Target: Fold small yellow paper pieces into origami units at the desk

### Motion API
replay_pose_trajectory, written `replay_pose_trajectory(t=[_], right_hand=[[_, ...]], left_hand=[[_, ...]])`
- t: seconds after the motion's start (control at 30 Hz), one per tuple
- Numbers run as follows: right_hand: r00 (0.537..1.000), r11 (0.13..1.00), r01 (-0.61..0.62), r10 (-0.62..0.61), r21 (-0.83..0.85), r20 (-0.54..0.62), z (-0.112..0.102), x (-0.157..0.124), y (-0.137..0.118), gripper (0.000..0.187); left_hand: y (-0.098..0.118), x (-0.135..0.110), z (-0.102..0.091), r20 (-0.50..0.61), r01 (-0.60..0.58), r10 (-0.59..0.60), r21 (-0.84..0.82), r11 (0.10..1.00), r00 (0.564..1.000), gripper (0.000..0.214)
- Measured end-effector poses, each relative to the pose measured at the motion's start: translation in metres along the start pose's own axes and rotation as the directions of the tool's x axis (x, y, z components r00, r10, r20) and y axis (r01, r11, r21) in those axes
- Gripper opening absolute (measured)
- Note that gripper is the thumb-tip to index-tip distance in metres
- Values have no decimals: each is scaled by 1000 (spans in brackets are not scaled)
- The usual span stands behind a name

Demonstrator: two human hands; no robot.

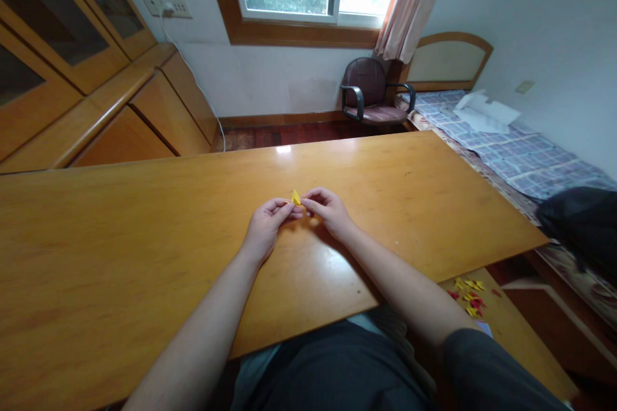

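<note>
A small folded yellow paper piece (295, 197) is held just above the wooden table (144, 237), near its middle. My left hand (267, 225) pinches it from the left with closed fingertips. My right hand (326, 209) pinches it from the right, fingers curled together. Both wrists rest on or near the tabletop. Most of the paper is hidden between the fingertips.
Several small yellow and red folded paper pieces (470, 295) lie on a lower wooden surface at the right. A dark office chair (373, 93) stands under the window. A bed (520, 154) with a dark bag (583, 221) runs along the right. Wooden cabinets (72, 77) line the left wall.
</note>
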State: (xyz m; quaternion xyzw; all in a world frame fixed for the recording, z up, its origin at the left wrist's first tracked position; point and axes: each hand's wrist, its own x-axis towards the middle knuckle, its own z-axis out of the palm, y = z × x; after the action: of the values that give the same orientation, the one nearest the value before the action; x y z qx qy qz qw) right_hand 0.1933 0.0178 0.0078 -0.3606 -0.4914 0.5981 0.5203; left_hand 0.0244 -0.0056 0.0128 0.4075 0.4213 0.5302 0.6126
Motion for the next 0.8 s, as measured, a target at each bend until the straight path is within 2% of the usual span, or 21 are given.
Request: replay_pose_trajectory(t=[0.27, 0.47, 0.8], right_hand=[[1000, 1000, -6, 6, 16, -15, 0, 3, 7, 30], [1000, 999, -13, 12, 41, 13, 1, 4, 6, 36], [1000, 1000, 1, -1, -9, 1, 1, 1, 4, 37]], left_hand=[[-4, 3, -4, -11, -127, 131, 178, 976, 991, 33], [-2, 2, -3, -43, -119, 130, 193, 974, 991, 38], [-2, 1, -1, 8, -123, 125, 202, 972, 992, 37]])
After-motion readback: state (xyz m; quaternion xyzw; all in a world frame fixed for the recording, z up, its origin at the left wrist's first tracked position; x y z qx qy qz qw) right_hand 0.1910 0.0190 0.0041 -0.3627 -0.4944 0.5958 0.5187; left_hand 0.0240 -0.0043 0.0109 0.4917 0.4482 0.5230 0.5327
